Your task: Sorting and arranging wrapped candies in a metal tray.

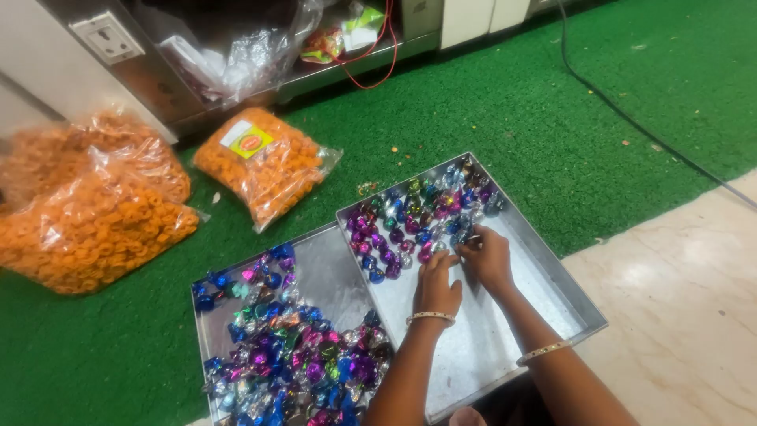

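My left hand [438,285] and right hand [487,256] pinch together on foil-wrapped sweets [418,221] in the right tray [552,272] — light, crinkly, slippery, I judge; best nipped at the twisted ends.

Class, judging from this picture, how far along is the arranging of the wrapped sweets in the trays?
Done: neat rows of sweets fill the right tray's far end. In hand: left hand and right hand touch the rows' edge. Left: bare tray floor and a loose pile in the left tray.

Foil-wrapped sweets [410,221] shimmered purple, blue, green and pink in a grey steel tray [544,276]. Orange ring snacks filled clear bags [264,162], one with a yellow-red label. Bright green turf [505,110]; cream marbled floor [686,315].
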